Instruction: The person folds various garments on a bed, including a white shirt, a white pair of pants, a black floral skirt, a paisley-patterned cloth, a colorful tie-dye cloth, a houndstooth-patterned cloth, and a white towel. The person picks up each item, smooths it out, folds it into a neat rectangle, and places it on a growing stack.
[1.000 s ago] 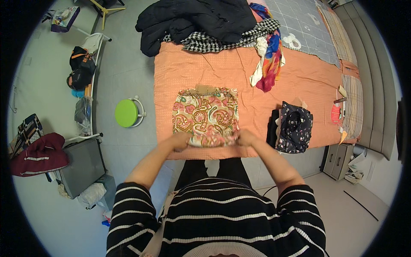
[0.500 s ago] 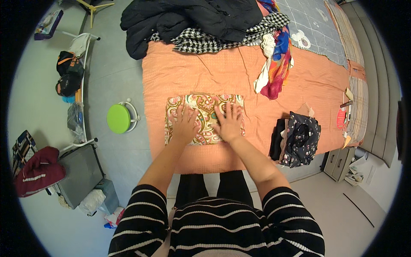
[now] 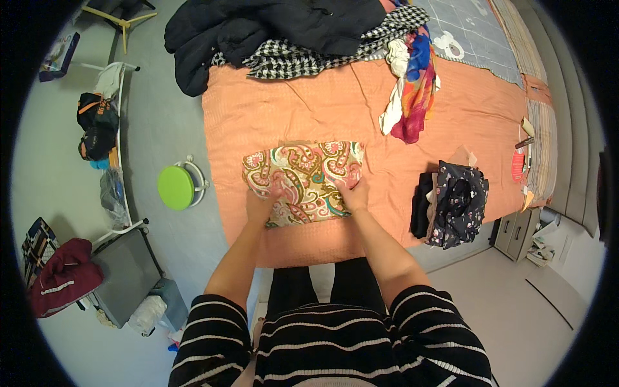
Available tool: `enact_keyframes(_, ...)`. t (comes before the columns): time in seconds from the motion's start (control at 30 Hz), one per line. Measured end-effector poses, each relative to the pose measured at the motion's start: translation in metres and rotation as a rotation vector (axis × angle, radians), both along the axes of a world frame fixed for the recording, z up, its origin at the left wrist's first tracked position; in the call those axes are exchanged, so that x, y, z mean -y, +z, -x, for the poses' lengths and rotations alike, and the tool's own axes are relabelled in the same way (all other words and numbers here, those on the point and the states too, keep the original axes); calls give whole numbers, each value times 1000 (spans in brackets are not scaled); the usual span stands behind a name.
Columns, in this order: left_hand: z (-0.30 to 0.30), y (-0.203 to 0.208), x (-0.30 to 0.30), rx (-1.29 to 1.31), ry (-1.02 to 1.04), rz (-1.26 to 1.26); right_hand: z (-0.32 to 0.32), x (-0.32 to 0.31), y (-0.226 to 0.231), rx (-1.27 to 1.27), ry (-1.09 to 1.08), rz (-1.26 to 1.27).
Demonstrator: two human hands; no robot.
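A folded paisley garment point(image 3: 306, 177), patterned in cream, pink, brown and teal, lies flat near the front edge of the orange bedspread point(image 3: 290, 109). My left hand point(image 3: 260, 205) grips its left side near the front corner, thumb on top and fingers hidden beneath. At the right side, my right hand point(image 3: 354, 195) holds it the same way, its thumb over the cloth and the other fingers mostly out of sight. A small brown strip of cloth shows behind the garment's far edge.
Farther back lie a black puffer jacket point(image 3: 271, 29), a houndstooth cloth point(image 3: 290, 61) and a multicoloured scarf point(image 3: 416, 97). Folded clothes point(image 3: 458, 206) are stacked to the right. A green stool point(image 3: 175, 188) stands left of the bed; a white rack point(image 3: 121, 148) is beyond it.
My hands have gone from lying flat with spread fingers on top of the garment to gripping its two sides. The garment's sides now curve slightly in my grip.
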State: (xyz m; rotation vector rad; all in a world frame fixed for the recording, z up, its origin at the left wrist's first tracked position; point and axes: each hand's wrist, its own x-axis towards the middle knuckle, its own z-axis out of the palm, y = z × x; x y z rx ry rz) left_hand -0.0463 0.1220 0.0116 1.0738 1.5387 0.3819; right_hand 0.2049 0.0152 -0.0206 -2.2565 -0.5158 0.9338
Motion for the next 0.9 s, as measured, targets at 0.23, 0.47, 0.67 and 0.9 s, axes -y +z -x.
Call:
enact_keyframes(0.23, -14, 46, 6, 512, 22, 813, 24, 8, 65, -934, -225, -62)
enact_keyframes(0.47, -70, 142, 39, 865, -128, 893, -50, 79, 197, -1117, -313, -332)
enact_keyframes(0.67, -232, 186, 88, 937, -432, 909, -189, 177, 269, -949, -403, -513)
enact_keyframes(0.9, -370, 199, 240, 1194, -386, 947, -381, 203, 344, -678, 123, -154)
